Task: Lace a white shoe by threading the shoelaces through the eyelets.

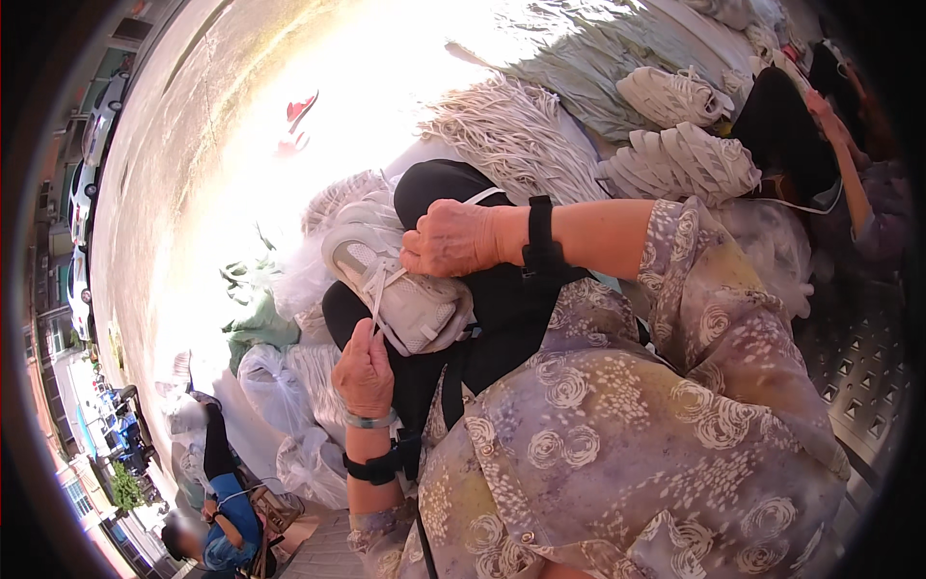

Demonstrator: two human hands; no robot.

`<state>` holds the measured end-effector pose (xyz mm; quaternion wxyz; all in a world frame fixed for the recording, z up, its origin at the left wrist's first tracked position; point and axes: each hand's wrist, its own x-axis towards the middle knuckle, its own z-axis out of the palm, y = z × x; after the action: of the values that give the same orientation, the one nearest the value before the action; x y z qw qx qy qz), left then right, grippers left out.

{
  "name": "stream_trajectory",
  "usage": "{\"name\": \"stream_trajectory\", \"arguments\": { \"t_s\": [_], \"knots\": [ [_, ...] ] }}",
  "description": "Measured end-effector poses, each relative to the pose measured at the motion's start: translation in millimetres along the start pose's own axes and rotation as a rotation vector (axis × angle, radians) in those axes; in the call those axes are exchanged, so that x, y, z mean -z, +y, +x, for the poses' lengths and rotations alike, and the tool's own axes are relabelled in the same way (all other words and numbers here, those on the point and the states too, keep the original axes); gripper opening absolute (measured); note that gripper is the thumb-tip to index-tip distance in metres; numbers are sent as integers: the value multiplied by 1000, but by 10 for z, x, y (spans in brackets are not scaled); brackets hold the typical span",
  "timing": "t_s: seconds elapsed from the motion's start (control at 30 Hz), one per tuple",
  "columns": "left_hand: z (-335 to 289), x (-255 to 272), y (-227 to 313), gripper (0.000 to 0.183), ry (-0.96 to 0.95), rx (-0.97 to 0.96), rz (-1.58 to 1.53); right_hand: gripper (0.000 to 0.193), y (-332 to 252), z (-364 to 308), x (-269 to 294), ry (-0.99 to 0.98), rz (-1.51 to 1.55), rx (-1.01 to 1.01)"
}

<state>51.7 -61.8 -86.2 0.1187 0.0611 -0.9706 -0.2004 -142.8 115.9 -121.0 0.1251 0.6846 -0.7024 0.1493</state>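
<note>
Sneaker (400, 280) lies on the lap, at nine o'clock from picture centre, sole side tipped right. Right hand (451, 238) is fisted tight on its upper edge. Left hand (364, 372), at six o'clock of the shoe, pinches a white lace (379, 294) running up to the eyelets. Loose laces (516, 135) heap at twelve o'clock, more shoes (680, 159) at two.

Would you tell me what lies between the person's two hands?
In the head view, the white sneaker on the lap lies between the left hand and the right hand; a white lace runs from it to the left fingers.
</note>
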Motion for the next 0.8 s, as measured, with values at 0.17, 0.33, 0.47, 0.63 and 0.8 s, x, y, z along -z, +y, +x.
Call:
{"name": "stream_trajectory", "arguments": {
  "t_s": [0.17, 0.33, 0.47, 0.63, 0.8],
  "knots": [
    [-147, 77, -82, 24, -3, -47, 76, 11, 32, -30, 0, 52, 1, -1],
    [-497, 244, -321, 12, -46, -42, 135, 14, 364, -411, 190, 1, 140, -34],
    [-999, 462, -704, 8, -88, 104, 243, 10, 812, -1114, 484, 6, 57, -208],
    [-1909, 967, -1431, 13, -124, 395, 407, 15, 1421, -1819, 1081, -38, -78, -476],
    [-2612, 1594, -2049, 19, -168, 655, 456, 31, 2375, -3248, 1916, 23, -337, -614]
  ]
}}
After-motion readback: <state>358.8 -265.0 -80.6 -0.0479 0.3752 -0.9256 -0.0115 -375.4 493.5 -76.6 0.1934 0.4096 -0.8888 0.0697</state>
